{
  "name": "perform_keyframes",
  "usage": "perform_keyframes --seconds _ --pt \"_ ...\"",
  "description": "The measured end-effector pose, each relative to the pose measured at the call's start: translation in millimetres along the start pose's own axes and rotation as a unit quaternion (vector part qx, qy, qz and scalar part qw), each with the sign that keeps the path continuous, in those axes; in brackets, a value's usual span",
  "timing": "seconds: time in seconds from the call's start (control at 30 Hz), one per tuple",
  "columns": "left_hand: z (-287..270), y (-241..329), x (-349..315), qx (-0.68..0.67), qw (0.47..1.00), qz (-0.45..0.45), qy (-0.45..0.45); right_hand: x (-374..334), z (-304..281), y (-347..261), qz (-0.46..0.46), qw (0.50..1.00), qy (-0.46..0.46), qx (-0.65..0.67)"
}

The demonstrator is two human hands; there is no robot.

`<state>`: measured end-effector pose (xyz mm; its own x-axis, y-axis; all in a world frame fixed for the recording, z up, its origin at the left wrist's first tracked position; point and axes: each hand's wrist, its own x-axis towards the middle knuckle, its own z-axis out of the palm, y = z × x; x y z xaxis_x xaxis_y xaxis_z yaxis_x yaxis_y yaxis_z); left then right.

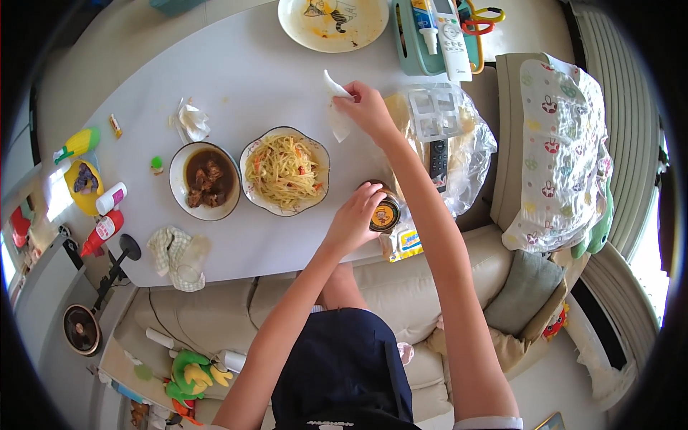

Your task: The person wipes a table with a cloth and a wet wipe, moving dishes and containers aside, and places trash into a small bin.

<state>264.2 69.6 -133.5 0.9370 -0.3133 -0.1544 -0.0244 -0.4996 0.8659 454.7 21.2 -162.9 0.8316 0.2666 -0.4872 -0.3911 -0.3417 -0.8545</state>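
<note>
Left hand [354,219] gripping jar [385,213], frame centre; right hand [368,112], apart, pinching tissue [339,125], upper centre; best keep jar steady, tissue off food [285,172]

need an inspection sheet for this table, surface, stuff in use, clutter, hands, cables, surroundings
surface: pale table, small stain on it
things in use: jar, tissue
clutter: dirty plate, meat bowl, bowl of yellow shreds, black remote, plastic bag, checked cloth
hands: left hand holds jar; right hand pinches tissue
cables: thin dark cable across sofa
surroundings: beige sofa, green toy
</note>
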Motion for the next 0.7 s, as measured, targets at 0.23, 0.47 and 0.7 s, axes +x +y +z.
perform_keyframes --seconds 0.23,0.47,0.7 --pt "7 -4 2 -0.018 1.0 0.0 0.02 25 13 18 -0.057 0.946 0.217 -0.236" --pt "8 11 -13 -0.002 0.996 -0.082 0.046 39 67 25 -0.041 0.948 0.187 -0.256" --pt "-52 0 -82 -0.128 0.96 -0.074 0.239 61 143 11 -0.181 0.937 0.147 -0.259"
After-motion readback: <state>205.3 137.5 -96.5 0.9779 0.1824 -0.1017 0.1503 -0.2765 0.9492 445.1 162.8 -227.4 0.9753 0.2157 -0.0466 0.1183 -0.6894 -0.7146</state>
